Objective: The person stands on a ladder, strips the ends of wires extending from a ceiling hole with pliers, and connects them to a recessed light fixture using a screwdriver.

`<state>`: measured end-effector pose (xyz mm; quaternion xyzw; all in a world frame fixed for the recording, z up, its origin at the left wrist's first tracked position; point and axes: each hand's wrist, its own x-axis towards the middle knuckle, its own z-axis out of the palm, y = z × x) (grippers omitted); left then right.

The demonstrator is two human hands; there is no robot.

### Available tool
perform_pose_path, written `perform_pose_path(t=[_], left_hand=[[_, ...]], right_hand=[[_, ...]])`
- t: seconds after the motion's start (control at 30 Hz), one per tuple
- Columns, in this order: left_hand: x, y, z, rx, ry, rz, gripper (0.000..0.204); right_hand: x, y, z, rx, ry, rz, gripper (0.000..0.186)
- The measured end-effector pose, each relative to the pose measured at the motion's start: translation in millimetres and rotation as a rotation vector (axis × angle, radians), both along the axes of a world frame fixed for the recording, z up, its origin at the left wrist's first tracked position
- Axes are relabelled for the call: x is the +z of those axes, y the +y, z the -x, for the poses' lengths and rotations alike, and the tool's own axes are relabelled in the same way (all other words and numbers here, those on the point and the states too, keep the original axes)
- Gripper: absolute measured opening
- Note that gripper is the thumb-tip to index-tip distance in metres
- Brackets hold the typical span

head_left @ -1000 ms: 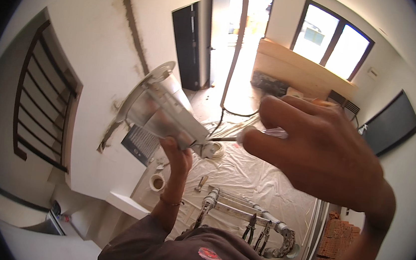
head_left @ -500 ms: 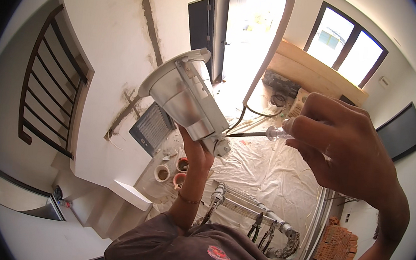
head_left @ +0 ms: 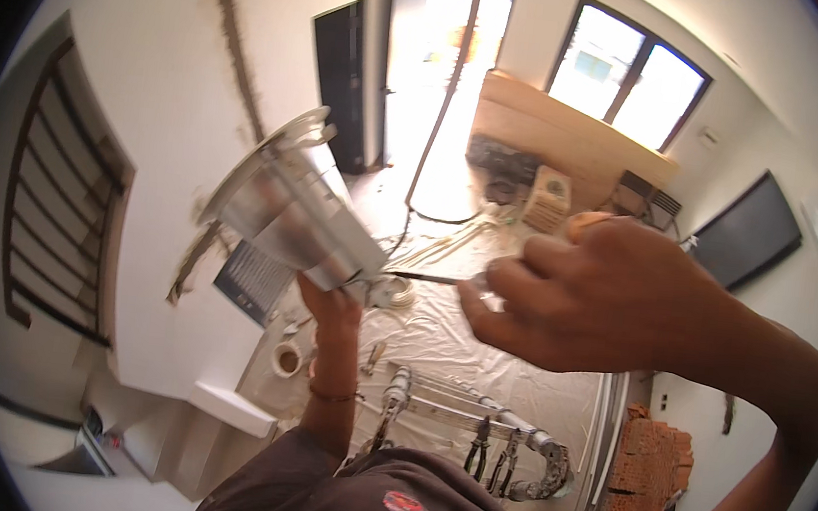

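Observation:
A silver recessed downlight (head_left: pixel 299 220) with a flared, shiny reflector is held up at centre left, its wide rim tilted toward the upper left. My left hand (head_left: pixel 330 305) grips it from beneath; the fingers are partly hidden behind the housing. My right hand (head_left: pixel 587 297) is closed round a screwdriver (head_left: pixel 425 278), whose handle is mostly covered by the fingers. Its dark shaft points left, and the tip meets the narrow end of the downlight, beside a small pale fitting (head_left: pixel 386 291). Whether the tip sits in a screw I cannot tell.
Below me stands a paint-spattered ladder (head_left: pixel 459 398) with pliers (head_left: pixel 478 447) hanging from it. A dark cable (head_left: pixel 452 92) hangs past the doorway. Plastic sheeting (head_left: pixel 515 384) covers the floor. A bucket (head_left: pixel 288 358) and stacked bricks (head_left: pixel 646 475) stand lower down.
The view has swung, so the room and downlight appear farther left. My right hand has come closer to the downlight and turned, now covering the screwdriver's clear handle.

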<state>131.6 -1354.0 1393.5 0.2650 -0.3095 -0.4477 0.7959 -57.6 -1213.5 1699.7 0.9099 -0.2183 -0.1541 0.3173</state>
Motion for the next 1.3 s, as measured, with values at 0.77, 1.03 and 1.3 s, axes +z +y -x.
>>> perform_pose_path(t=[0.77, 1.03, 1.3], left_hand=[[6, -10, -17, -0.143, 0.165, 0.049, 0.049], [-13, -12, -23, -0.016, -0.233, 0.234, 0.055], [-10, -18, -29, -0.079, 0.052, 0.076, 0.056]], right_hand=[[-14, 21, -20, -0.172, -0.091, -0.151, 0.033], [-18, 20, -23, -0.377, -0.369, -0.395, 0.033], [-19, 23, -29, -0.225, -0.159, -0.178, 0.034]])
